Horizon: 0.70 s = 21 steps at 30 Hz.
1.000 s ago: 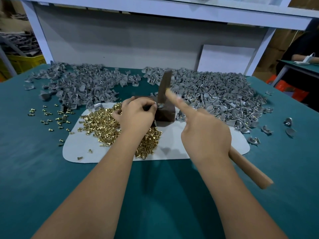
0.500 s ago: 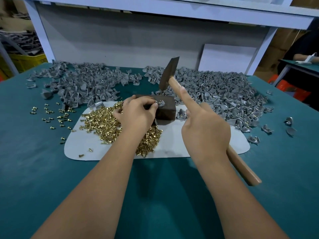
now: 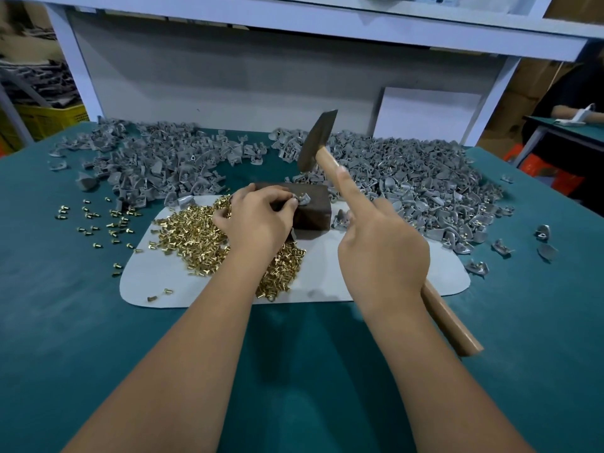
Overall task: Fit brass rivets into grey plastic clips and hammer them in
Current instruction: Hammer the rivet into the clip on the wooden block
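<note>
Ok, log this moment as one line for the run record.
step: hammering rivet | left hand: pinches clip on block | right hand: holds hammer raised above block

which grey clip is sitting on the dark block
The grey clip pinched by the left hand lies alone on the dark block; the others lie on the table.

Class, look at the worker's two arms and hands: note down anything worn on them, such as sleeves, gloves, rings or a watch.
Nothing is worn. The left hand and right hand are bare, with no gloves, rings or watch in view. Both forearms are uncovered to the bottom edge of the picture, so no sleeve shows. The fingernails look short and plain.
</note>
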Motion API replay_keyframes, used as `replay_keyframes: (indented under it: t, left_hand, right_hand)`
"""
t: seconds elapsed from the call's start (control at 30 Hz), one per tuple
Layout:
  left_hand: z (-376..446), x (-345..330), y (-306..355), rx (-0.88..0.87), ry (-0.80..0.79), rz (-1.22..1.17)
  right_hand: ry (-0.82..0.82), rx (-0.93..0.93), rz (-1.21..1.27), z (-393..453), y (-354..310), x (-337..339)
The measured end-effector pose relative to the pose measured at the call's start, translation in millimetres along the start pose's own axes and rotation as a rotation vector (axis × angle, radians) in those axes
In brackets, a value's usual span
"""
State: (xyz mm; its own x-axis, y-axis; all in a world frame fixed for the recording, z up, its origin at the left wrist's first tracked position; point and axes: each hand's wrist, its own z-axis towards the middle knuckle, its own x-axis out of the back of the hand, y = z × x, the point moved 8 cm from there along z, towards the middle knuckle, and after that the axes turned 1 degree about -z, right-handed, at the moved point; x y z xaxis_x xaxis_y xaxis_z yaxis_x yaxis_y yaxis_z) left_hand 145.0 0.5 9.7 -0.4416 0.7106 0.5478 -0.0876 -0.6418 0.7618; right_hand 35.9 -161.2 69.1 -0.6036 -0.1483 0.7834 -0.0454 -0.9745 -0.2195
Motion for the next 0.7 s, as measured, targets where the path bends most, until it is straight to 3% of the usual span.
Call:
replay_keyframes:
  t: [0.13,0.27,0.43,0.6,0.7]
  left_hand:
    - [-1,-1,1,-0.018,-0.022,-0.024]
    - [0,-1,-1,0.018,-0.028,0.003]
    - [-2,0,1,-0.003,-0.067,-0.022]
    - [-1,1,4,0.000,-0.089,-0.063]
    - [-2,2,2,0.021,-0.118,-0.120]
  right_hand:
    - [-0.111,0.036,-0.051,0,1,-14]
    - [0.011,0.004,0.002,-1,1,-3]
    - [-0.143,0.031,-0.060,3,5,-18]
    - [0.003,-0.042,-0.058,5,17,-10]
    - [-0.033,-0.074,-0.098,10,28,-16]
